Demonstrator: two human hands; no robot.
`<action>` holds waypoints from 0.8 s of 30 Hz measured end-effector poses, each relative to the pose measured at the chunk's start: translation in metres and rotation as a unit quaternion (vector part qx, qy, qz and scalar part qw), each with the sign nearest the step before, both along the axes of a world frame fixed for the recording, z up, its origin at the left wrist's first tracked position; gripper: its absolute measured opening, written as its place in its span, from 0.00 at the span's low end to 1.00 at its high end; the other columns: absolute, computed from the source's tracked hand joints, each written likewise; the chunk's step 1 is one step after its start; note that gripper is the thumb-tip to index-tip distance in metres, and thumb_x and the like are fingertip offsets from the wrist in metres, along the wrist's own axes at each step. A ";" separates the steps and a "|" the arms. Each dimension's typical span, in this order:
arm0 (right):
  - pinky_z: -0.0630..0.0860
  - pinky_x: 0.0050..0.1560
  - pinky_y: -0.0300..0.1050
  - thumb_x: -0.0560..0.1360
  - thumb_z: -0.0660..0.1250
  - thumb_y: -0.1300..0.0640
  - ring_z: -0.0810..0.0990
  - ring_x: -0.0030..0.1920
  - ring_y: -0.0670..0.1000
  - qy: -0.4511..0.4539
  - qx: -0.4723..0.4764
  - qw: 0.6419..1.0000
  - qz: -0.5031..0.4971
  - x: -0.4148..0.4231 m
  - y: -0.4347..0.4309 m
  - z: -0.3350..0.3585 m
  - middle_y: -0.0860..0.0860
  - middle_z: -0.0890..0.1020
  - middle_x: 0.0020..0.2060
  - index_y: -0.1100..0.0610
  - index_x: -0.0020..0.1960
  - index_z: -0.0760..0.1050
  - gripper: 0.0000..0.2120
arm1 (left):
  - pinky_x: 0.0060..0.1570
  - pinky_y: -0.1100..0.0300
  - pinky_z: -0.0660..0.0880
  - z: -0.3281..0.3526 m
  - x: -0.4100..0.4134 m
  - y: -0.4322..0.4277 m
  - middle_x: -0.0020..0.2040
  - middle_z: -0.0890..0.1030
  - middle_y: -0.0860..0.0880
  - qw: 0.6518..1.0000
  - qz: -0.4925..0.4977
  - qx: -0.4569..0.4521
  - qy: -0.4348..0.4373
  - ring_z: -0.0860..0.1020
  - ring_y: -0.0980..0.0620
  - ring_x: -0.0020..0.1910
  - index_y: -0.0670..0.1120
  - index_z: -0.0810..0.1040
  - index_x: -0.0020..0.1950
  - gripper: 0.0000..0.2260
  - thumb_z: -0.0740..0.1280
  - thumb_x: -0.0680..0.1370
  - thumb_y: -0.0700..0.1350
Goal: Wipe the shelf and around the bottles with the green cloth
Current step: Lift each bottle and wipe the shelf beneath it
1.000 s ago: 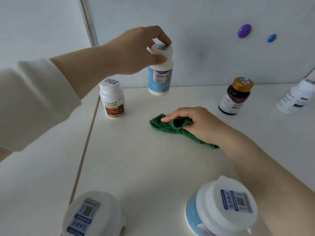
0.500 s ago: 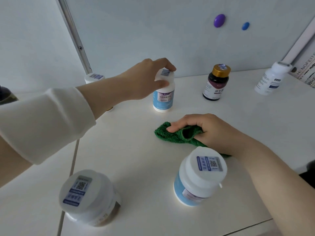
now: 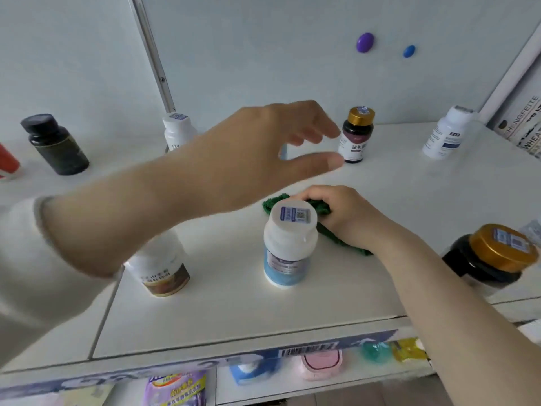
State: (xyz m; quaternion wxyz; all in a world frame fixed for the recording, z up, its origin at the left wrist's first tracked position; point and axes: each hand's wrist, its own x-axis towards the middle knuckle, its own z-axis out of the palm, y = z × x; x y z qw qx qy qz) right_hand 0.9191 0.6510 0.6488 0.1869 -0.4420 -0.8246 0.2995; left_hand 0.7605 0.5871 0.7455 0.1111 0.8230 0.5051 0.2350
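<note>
The green cloth (image 3: 322,221) lies bunched on the white shelf (image 3: 409,200), its long axis running from back-left to front-right, partly hidden behind a blue-labelled bottle (image 3: 288,244). The right hand (image 3: 348,215) presses down on it, fingers curled around the cloth. The left hand (image 3: 263,148) hovers above the shelf, blurred, thumb and fingers apart, apparently holding nothing, forearm reaching across from the left.

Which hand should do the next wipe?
Right. The right hand already presses the green cloth on the shelf; the left hand hovers open above, holding nothing.
</note>
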 end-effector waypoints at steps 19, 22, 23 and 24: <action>0.64 0.45 0.18 0.70 0.58 0.73 0.71 0.45 0.34 0.033 0.042 0.998 0.031 0.053 -0.123 -0.011 0.35 0.77 0.47 0.46 0.53 0.79 0.25 | 0.43 0.77 0.70 -0.035 0.024 -0.097 0.50 0.73 0.58 0.955 0.249 0.073 -0.144 0.76 0.55 0.46 0.58 0.76 0.56 0.14 0.68 0.73 0.43; 0.63 0.44 0.15 0.72 0.60 0.70 0.73 0.41 0.30 0.030 -0.001 0.998 0.048 0.058 -0.121 0.003 0.29 0.75 0.42 0.46 0.52 0.79 0.23 | 0.46 0.74 0.70 -0.031 0.019 -0.102 0.51 0.74 0.57 0.955 0.249 0.072 -0.142 0.76 0.55 0.46 0.58 0.76 0.57 0.14 0.68 0.73 0.44; 0.64 0.44 0.16 0.72 0.60 0.69 0.74 0.43 0.31 0.039 0.000 0.999 0.031 0.056 -0.113 0.008 0.32 0.77 0.43 0.46 0.53 0.79 0.21 | 0.44 0.76 0.70 -0.030 0.017 -0.103 0.51 0.74 0.57 0.955 0.250 0.072 -0.141 0.76 0.55 0.44 0.59 0.76 0.57 0.14 0.68 0.74 0.44; 0.65 0.45 0.20 0.73 0.60 0.68 0.76 0.48 0.36 0.050 0.016 0.999 -0.004 0.052 -0.100 0.012 0.36 0.80 0.47 0.47 0.55 0.79 0.20 | 0.42 0.79 0.69 -0.030 0.016 -0.103 0.50 0.74 0.57 0.955 0.250 0.072 -0.140 0.76 0.57 0.42 0.59 0.75 0.56 0.14 0.68 0.74 0.44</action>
